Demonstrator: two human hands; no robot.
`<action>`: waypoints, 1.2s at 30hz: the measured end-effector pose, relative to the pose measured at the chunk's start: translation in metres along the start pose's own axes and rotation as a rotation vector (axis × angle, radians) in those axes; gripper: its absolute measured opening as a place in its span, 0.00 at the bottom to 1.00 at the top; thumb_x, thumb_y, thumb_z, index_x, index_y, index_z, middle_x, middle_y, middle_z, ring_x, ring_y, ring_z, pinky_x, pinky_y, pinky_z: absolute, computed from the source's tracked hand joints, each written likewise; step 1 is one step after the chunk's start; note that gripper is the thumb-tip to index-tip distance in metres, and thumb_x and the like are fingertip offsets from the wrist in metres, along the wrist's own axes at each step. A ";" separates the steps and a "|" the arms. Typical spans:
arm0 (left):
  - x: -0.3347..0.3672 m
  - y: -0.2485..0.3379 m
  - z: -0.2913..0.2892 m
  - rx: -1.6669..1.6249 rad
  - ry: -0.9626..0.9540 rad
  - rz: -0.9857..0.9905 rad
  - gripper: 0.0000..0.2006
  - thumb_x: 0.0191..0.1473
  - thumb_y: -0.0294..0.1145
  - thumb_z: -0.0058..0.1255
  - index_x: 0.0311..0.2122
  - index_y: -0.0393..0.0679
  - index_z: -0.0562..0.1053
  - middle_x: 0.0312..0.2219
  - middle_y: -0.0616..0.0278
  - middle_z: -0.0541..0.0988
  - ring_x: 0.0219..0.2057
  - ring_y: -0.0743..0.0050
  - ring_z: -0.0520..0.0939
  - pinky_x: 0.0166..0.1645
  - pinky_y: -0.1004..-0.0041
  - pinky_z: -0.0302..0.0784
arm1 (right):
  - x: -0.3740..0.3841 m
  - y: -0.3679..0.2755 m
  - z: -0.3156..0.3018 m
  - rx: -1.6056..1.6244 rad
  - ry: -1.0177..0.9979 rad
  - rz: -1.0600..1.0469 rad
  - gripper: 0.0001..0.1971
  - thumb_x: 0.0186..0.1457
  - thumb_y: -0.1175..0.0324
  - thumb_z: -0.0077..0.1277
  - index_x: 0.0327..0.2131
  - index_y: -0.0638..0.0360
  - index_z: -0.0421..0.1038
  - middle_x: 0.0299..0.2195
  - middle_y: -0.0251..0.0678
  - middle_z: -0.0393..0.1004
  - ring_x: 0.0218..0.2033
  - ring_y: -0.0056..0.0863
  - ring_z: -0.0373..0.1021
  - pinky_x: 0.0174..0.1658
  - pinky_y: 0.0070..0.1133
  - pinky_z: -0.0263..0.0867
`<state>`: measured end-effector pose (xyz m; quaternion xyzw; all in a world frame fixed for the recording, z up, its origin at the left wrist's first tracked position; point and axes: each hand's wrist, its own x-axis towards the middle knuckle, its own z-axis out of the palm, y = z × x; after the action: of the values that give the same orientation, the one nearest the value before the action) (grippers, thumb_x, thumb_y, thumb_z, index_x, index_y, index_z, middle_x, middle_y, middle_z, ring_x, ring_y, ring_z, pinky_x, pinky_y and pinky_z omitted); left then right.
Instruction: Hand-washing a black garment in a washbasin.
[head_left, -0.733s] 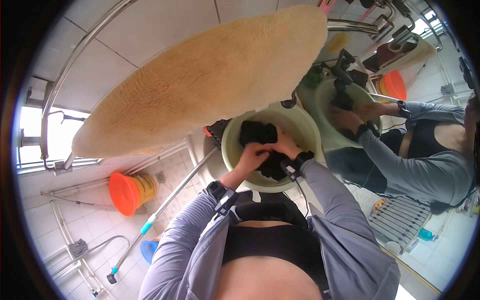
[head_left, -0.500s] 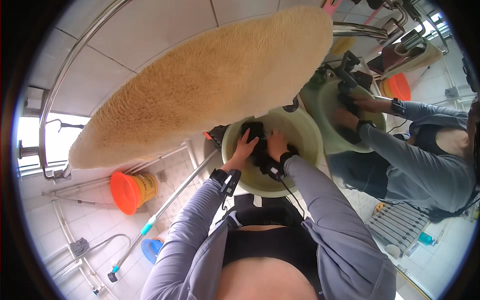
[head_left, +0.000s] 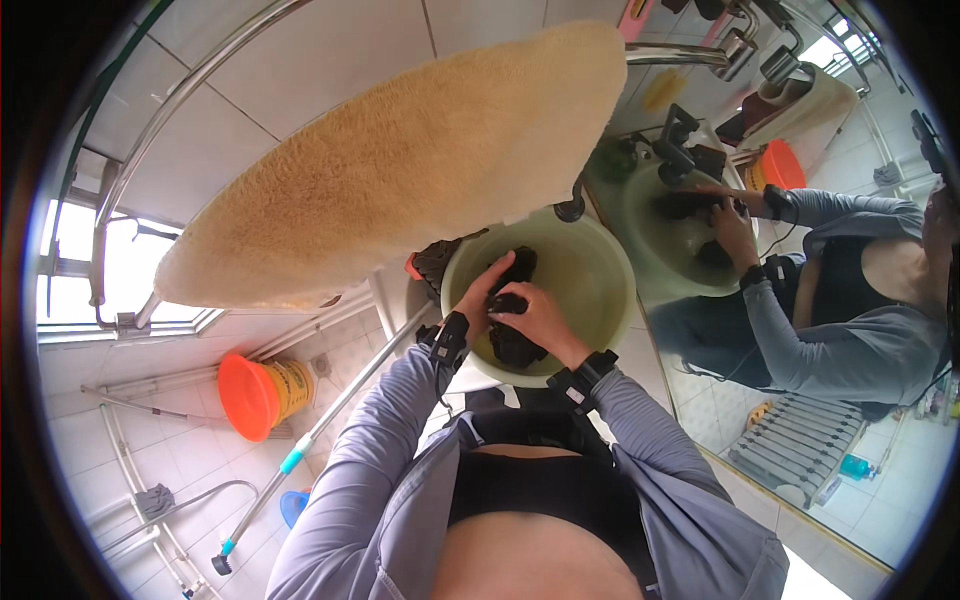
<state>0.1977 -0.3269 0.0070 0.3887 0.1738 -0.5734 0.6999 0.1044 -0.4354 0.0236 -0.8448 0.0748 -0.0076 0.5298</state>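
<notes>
The left hand (head_left: 478, 306) and right hand (head_left: 542, 323) seem to have fingers closed on black cloth (head_left: 514, 346) inside the basin (head_left: 603, 275); probably it is soft, water-heavy, best held by bunched folds.

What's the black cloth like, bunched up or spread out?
Bunched up: the black cloth makes a compact, crumpled clump in the basin, with the left hand and right hand on it.

Pretty bright overall, left window (head_left: 118, 272) totally blown out, heavy fisheye bending near the rim, corners black.
</notes>
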 end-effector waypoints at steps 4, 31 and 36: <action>0.021 -0.031 -0.022 0.477 -0.035 0.664 0.17 0.50 0.43 0.51 0.42 0.44 0.71 0.35 0.57 0.75 0.34 0.66 0.77 0.41 0.70 0.72 | 0.002 0.015 0.013 -0.053 0.209 0.084 0.16 0.43 0.64 0.57 0.36 0.61 0.71 0.31 0.44 0.74 0.33 0.41 0.71 0.39 0.28 0.66; 0.060 -0.048 -0.079 1.070 0.457 0.249 0.36 0.45 0.37 0.53 0.59 0.40 0.54 0.52 0.44 0.62 0.51 0.55 0.65 0.52 0.68 0.63 | 0.056 0.108 0.015 -0.946 -0.272 0.203 0.32 0.40 0.59 0.58 0.51 0.53 0.60 0.56 0.46 0.52 0.54 0.48 0.55 0.48 0.52 0.54; 0.086 -0.040 -0.078 0.843 0.247 0.145 0.33 0.48 0.39 0.51 0.58 0.39 0.55 0.53 0.48 0.62 0.53 0.56 0.65 0.53 0.70 0.62 | 0.077 0.172 0.007 -0.985 -0.263 0.246 0.28 0.40 0.60 0.58 0.48 0.53 0.63 0.54 0.48 0.55 0.45 0.47 0.64 0.47 0.37 0.62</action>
<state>0.2005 -0.3280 -0.1152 0.7169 -0.0208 -0.4929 0.4926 0.1611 -0.5131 -0.1392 -0.9726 0.1010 0.1968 0.0716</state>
